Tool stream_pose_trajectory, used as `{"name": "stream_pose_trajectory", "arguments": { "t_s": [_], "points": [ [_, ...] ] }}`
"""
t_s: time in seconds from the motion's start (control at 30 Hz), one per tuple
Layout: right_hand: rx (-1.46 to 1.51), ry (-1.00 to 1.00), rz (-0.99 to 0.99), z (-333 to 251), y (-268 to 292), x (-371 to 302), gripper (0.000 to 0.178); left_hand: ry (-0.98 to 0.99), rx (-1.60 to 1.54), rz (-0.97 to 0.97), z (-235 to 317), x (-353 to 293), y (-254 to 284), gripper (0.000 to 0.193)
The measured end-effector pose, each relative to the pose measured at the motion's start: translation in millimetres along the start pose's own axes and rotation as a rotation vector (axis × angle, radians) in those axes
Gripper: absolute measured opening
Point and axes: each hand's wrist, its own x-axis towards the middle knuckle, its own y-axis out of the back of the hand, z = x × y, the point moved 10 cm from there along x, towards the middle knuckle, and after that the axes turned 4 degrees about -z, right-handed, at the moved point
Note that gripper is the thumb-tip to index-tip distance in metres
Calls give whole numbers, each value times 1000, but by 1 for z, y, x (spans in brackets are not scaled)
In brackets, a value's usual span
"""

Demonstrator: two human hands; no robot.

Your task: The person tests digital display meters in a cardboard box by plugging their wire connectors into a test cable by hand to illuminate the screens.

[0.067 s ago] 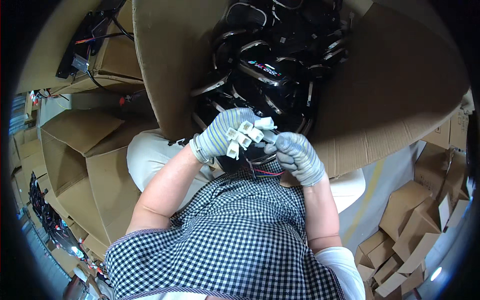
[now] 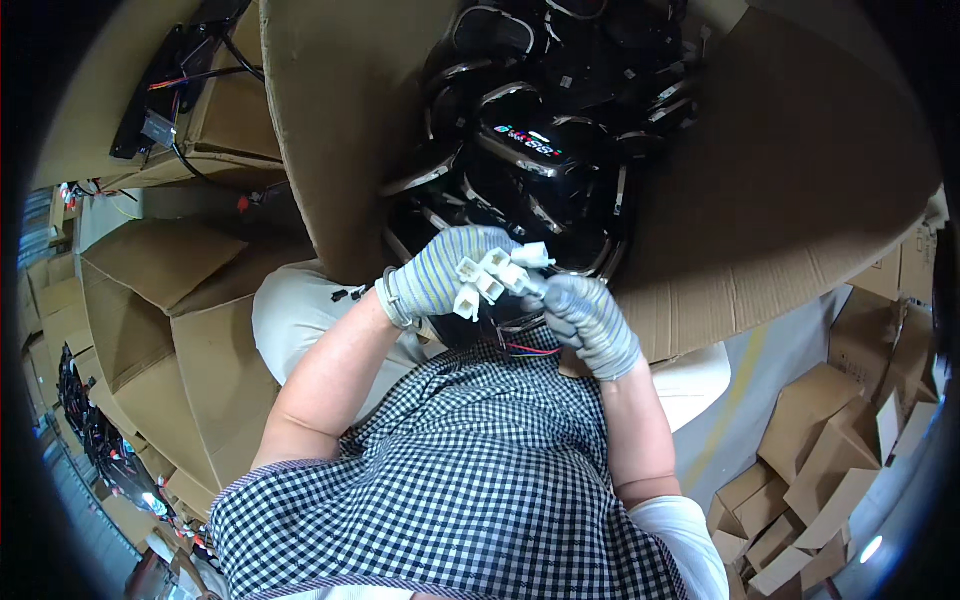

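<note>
R hand (image 2: 592, 325) shifted L toward wht connectors (image 2: 489, 287) bunched in L hand (image 2: 440, 270).

1. Your right gloved hand (image 2: 592, 325) blurs slightly at the fingertips; the white connectors (image 2: 490, 277) look bright.
2. Your cardboard carton (image 2: 790, 180) is shadowed inside, around a glowing display (image 2: 527, 141).
3. Fisheye curvature bends your edges into black corners.

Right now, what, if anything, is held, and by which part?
Left hand: white connectors, held from behind, grip hidden. Right hand: at their right, hold too blurred to tell.
</note>
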Motion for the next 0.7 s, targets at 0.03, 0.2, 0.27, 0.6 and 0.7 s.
{"name": "stream_pose_trajectory", "arguments": {
  "t_s": [0.03, 0.2, 0.27, 0.6, 0.7],
  "points": [
    [33, -1, 46, 8, 3, 1, 30, 26, 76, -64, 1, 2, -4, 23],
    [9, 35, 53, 22, 14, 5, 29, 163, 341, -199, -11, 5, -21, 20],
    [-103, 103, 87, 17, 23, 11, 25, 5, 419, -112, -4, 4, -21, 26],
    [-623, 485, 846, -134, 177, 126, 26, 298, -540, 125, -39, 2, 0, 21],
    [-1217, 513, 1021, -162, 177, 165, 28, 202, -351, -9, -8, 8, -1, 19]
  ]
}}
